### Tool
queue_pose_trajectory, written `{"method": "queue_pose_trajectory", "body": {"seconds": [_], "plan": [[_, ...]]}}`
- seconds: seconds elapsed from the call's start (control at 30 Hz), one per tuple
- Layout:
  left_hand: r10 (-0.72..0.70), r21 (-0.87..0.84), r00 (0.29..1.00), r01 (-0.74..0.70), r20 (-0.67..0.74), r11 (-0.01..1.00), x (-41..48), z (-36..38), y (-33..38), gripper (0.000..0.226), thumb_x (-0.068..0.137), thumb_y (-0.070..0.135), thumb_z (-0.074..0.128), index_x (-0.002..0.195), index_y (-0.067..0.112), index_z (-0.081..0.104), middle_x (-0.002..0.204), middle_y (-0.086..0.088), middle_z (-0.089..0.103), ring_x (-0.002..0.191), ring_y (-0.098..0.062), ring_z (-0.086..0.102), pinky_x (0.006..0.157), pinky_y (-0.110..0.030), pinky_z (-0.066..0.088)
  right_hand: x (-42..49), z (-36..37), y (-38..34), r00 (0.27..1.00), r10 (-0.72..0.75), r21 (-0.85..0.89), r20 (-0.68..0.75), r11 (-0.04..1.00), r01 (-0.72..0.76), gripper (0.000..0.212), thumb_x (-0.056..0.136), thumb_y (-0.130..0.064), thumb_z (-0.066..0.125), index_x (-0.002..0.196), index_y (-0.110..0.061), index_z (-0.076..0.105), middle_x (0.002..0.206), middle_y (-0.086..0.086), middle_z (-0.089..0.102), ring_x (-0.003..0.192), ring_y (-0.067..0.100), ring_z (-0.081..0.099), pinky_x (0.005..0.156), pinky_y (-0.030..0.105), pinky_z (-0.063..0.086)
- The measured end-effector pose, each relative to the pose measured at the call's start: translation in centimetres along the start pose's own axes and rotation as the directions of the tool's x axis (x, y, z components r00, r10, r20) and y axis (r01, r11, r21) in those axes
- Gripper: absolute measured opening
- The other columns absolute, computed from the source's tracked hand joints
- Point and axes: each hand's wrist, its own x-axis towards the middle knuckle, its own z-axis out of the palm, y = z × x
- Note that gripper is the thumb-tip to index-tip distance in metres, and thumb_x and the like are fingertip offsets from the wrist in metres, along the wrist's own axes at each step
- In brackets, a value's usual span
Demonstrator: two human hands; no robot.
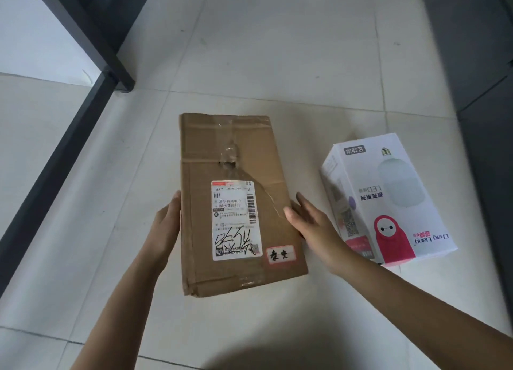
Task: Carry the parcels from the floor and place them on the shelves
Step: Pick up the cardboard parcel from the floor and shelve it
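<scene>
A flat brown cardboard parcel (pixel 236 159) with a white shipping label lies on the pale tiled floor in the middle of the view. My left hand (pixel 166 222) presses flat against its left edge. My right hand (pixel 308 222) touches its right edge, thumb resting on the top face, fingers down the side. Both hands clasp the parcel between them. To the right, a white LED-bulb box (pixel 388 197) with a red cartoon figure lies on the floor, apart from my hands.
A dark metal shelf frame (pixel 91 45) with its foot stands at the upper left, a low bar running down to the left edge. A dark grey unit (pixel 483 64) fills the upper right. The tiled floor (pixel 277 50) stretches beyond the parcels.
</scene>
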Motion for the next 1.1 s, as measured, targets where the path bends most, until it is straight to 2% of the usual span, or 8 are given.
{"method": "queue_pose_trajectory", "body": {"seconds": [0.07,0.13,0.2,0.27,0.37,0.53,0.8,1.1], "plan": [[-0.047,-0.041,0.996,0.05,0.076,0.998,0.2,0.3,-1.4,0.063,0.098,0.063,0.019,0.119,0.033,0.07,0.125,0.003,0.071,0.123,-0.013,0.061,0.11,-0.043,0.041,0.0,-0.2,-0.1,0.999,-0.025,0.041,-0.02,0.999,0.026,0.035,0.098,-0.024,0.051,0.133,-0.022,0.054,0.12,-0.012,0.069,0.111,0.001,0.063,0.099,0.023,0.048],[-0.063,-0.06,0.986,0.074,0.157,0.995,0.3,0.9,-2.5,0.068,0.095,0.069,0.016,0.126,0.034,0.066,0.131,0.004,0.068,0.129,-0.014,0.057,0.113,-0.047,0.036,0.0,-0.3,0.1,0.996,-0.054,0.069,-0.069,0.996,0.058,0.023,0.099,-0.022,0.049,0.108,-0.038,0.064,0.094,-0.023,0.075,0.093,-0.004,0.068,0.086,0.017,0.054],[-0.044,-0.075,0.99,0.055,0.136,0.996,0.2,2.1,-2.6,0.065,0.1,0.06,0.016,0.121,0.028,0.069,0.122,0.003,0.073,0.119,-0.012,0.064,0.106,-0.043,0.044,-0.2,-0.5,0.3,0.991,-0.025,0.127,-0.131,0.991,0.042,0.023,0.098,-0.026,0.051,0.111,-0.04,0.064,0.099,-0.02,0.075,0.099,0.001,0.069,0.091,0.025,0.055],[-0.004,-0.124,1.0,0.002,-0.015,0.992,-0.1,3.5,-2.2,0.057,0.105,0.045,0.024,0.107,0.017,0.073,0.098,0.004,0.078,0.094,-0.005,0.071,0.087,-0.033,0.054,-0.4,-0.5,0.6,0.985,0.017,0.21,-0.175,0.978,0.02,0.033,0.095,-0.032,0.055,0.128,-0.031,0.06,0.121,-0.006,0.07,0.114,0.013,0.064,0.102,0.039,0.049],[0.005,-0.235,0.985,-0.046,-0.172,0.971,-1.1,5.1,-1.5,0.045,0.105,0.035,0.033,0.087,0.017,0.07,0.073,0.016,0.074,0.069,0.003,0.066,0.063,-0.016,0.05,-0.8,-0.5,1.2,0.972,0.06,0.289,-0.229,0.957,0.009,0.038,0.094,-0.033,0.056,0.132,-0.026,0.058,0.129,0.0,0.066,0.117,0.018,0.063,0.102,0.044,0.049],[0.033,-0.356,0.999,-0.032,-0.004,0.934,-1.4,5.6,-1.3,0.039,0.104,0.029,0.039,0.134,0.013,0.059,0.121,-0.003,0.073,0.108,-0.019,0.071,0.083,-0.029,0.059,-0.8,-1.4,2.1,0.97,0.081,0.381,-0.227,0.925,0.012,0.027,0.094,-0.027,0.055,0.119,-0.034,0.064,0.102,-0.016,0.074,0.086,0.004,0.073,0.073,0.024,0.06],[0.057,-0.403,0.998,-0.042,0.025,0.914,0.7,5.4,3.2,0.038,0.104,0.028,0.039,0.136,0.016,0.055,0.123,-0.007,0.071,0.112,-0.028,0.069,0.091,-0.041,0.057,0.2,-2.4,-2.0,0.955,0.056,0.466,-0.29,0.88,0.09,0.039,0.086,-0.026,0.066,0.125,-0.024,0.064,0.117,0.001,0.073,0.105,0.019,0.07,0.09,0.039,0.056],[0.13,-0.393,0.991,-0.116,0.009,0.912,-0.5,3.2,17.1,0.037,0.104,0.028,0.041,0.133,0.016,0.058,0.122,-0.005,0.073,0.111,-0.024,0.07,0.092,-0.04,0.056,-3.1,-6.2,-13.1,0.953,-0.037,0.525,-0.3,0.828,0.197,0.032,0.089,-0.021,0.065,0.121,-0.025,0.067,0.107,-0.004,0.076,0.094,0.013,0.073,0.075,0.026,0.06]]}}
